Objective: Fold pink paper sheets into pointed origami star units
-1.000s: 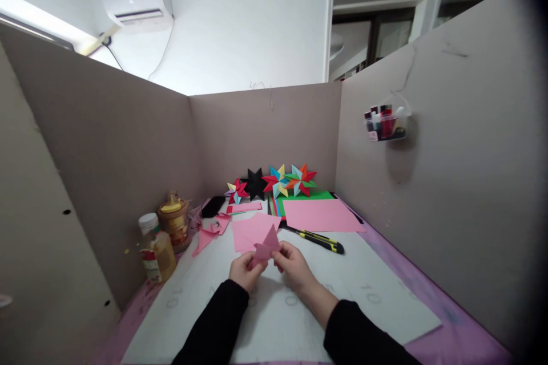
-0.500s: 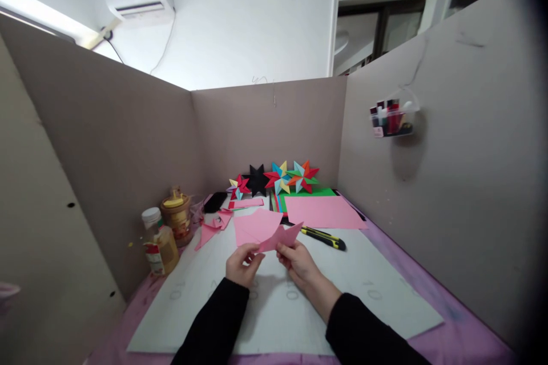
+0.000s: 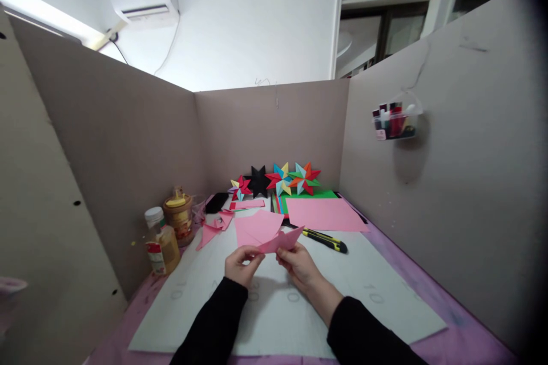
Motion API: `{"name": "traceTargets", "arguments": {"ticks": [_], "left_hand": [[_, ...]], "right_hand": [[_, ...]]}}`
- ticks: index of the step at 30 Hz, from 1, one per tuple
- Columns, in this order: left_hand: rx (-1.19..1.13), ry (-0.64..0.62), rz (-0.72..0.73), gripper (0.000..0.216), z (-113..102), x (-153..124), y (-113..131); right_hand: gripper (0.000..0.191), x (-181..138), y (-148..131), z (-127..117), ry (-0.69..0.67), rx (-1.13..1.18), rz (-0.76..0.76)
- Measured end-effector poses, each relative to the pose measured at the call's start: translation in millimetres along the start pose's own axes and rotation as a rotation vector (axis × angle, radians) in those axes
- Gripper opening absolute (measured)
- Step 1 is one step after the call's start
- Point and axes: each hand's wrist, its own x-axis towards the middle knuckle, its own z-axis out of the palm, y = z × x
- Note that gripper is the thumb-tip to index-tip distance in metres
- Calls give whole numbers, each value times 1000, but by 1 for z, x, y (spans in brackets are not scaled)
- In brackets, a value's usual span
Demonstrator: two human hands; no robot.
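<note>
A folded piece of pink paper (image 3: 280, 240) is held up between both hands, above a white board (image 3: 282, 319). My left hand (image 3: 242, 265) pinches its left end between thumb and fingers. On the right side, my right hand (image 3: 302, 268) grips the paper with the thumb on top. Just behind it lie pink paper sheets (image 3: 252, 225), partly covered by the held piece. To the right of these rests a black and yellow utility knife (image 3: 327, 239). Folded pink paper pieces (image 3: 214, 229) sit at the left.
Several folded paper stars (image 3: 280, 179) stand along the back panel. A large pink sheet (image 3: 325, 214) lies over coloured paper at the back right. At left are a capped bottle (image 3: 161, 245), a brown jar (image 3: 178, 219) and a black phone-like object (image 3: 217, 202). A clear container (image 3: 394, 121) hangs on the right panel.
The view has shifted slightly. Both hands keep their grip on the folded pink paper, which stays in nearly the same position.
</note>
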Motion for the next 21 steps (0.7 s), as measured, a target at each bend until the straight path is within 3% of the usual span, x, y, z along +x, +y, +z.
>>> {"name": "traceTargets", "arguments": {"ticks": [7,14,21], "left_hand": [[-76,-51,-135,25,5,0,-5],[-161,-214,-274,42,16,-5,-5],[-21,-332,-291,46,11,-4,-5]], "right_hand": [[30,-1,5,5,-59,-72,-33],[32,7,12,-2,46,-143,-71],[34,10,14,-11,103,-200,-87]]}}
